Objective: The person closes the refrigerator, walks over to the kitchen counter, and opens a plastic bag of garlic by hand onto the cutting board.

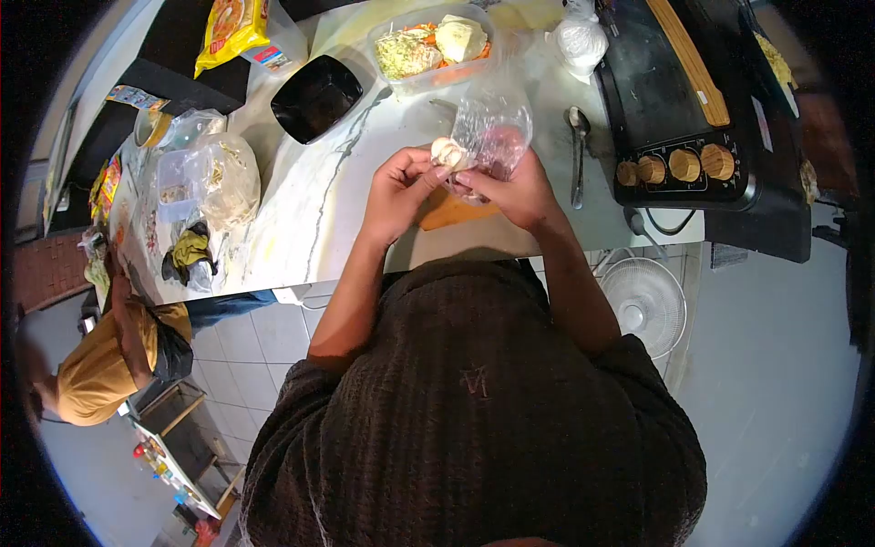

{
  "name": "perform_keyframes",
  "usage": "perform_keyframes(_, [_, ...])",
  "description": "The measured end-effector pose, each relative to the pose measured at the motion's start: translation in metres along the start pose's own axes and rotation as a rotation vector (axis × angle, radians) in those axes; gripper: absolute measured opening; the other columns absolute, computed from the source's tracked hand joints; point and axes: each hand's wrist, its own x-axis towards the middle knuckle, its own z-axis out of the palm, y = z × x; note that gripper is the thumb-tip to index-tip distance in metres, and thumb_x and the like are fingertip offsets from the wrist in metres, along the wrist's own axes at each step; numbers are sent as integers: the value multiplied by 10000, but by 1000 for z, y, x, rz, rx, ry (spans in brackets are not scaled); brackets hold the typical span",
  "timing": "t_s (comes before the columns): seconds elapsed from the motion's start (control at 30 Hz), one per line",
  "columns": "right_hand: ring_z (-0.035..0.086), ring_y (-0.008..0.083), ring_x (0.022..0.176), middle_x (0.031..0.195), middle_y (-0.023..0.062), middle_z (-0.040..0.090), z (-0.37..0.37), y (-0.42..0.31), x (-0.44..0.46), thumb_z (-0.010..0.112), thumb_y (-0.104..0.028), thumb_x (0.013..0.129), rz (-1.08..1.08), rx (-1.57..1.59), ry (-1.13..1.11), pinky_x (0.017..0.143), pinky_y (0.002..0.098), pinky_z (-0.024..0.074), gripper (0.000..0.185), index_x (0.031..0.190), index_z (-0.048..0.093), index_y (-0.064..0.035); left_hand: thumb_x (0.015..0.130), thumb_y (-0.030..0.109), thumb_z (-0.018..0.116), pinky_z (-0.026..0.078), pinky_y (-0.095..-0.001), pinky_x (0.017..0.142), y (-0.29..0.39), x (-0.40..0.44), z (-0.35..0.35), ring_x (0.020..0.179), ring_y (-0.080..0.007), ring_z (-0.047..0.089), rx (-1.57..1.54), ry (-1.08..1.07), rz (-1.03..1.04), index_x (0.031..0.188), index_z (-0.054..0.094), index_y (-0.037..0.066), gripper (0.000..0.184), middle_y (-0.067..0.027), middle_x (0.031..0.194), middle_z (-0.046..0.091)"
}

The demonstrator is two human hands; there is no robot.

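Observation:
Over the counter, my left hand [401, 191] pinches a pale, whitish bulb that looks like garlic [447, 153]. My right hand [515, 191] is closed on a clear plastic bag [495, 123], its thumb reaching toward the bulb. Something reddish shows through the bag, too blurred to name. Both hands meet at the bag's mouth. Beneath them lies an orange-brown board [456, 213], partly hidden by my hands. Beyond the bag stands a clear container [428, 84] with shredded vegetables and a pale round lump.
A black square bowl [316, 98] and a bagged tub [228, 182] sit to the left. On the right are spoons [578, 159], a white bag [581, 46] and a black stove [674, 137] with wooden knobs. Another person [105, 365] stands at far left; a fan [643, 305] is below.

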Motion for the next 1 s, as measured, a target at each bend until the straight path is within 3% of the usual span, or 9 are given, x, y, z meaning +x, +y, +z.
perform_keyframes(0.13, [619,150,959,1086,77,610,0,-6,1,665,55,841,23,118,-90,808,305,522,457,1252,472,5,904,21,648,489,-241,779,-9,0,-6,840,-92,627,-19,-4,21,1031,628,3,130,-67,938,702])
perform_keyframes(0.23, [621,138,922,1050,66,625,-1,-4,1,673,38,843,9,-79,-185,765,282,513,429,1237,507,7,907,29,644,485,-245,785,-8,-1,-7,843,-98,622,67,-49,32,999,658,6,96,-47,907,702])
perform_keyframes(0.33, [621,123,887,997,55,642,3,-11,-3,686,14,843,202,207,-147,737,260,504,403,1215,533,9,908,41,644,470,-247,801,-6,-1,-5,894,-100,604,193,-58,14,1015,680,16,115,-39,947,687])
perform_keyframes(0.53, [606,98,801,914,26,650,-7,3,1,720,-25,831,-18,-201,-147,667,254,503,372,1178,589,10,887,64,676,450,-248,851,7,2,-8,994,-103,563,109,-117,-121,1057,679,24,175,-45,1063,644])
perform_keyframes(0.63, [601,93,807,933,24,649,-6,-2,-1,727,-39,828,-31,-366,-112,645,259,502,373,1175,598,9,874,68,689,455,-247,839,6,9,-6,967,-101,568,182,-85,20,1050,678,13,184,-41,1030,655])
perform_keyframes(0.73, [606,100,824,949,35,651,-5,10,-2,726,-39,826,-19,-232,-143,676,272,512,363,1160,594,11,882,77,687,468,-244,813,0,9,-10,907,-94,584,249,-67,-25,1043,678,1,178,-30,953,673])
perform_keyframes(0.8, [610,144,954,1044,77,665,-4,9,-2,774,-171,781,41,-77,-87,849,319,492,400,1126,627,-32,891,78,681,479,-243,783,-1,9,-11,840,-81,594,183,-44,-140,1036,679,-4,167,-17,876,681])
perform_keyframes(0.93, [617,134,942,1024,69,669,-3,-3,-1,714,-131,828,68,-36,-151,839,309,499,326,1125,621,-35,903,81,669,482,-243,761,-10,8,-9,787,-76,590,102,-50,-146,1021,684,-5,147,-16,836,683])
perform_keyframes(1.0, [626,131,939,1006,69,673,-4,-3,-2,682,-110,851,221,55,-160,831,302,503,289,1121,618,-30,906,79,662,470,-237,746,-8,7,-8,805,-71,575,102,-113,-129,1073,668,6,182,-8,878,664])
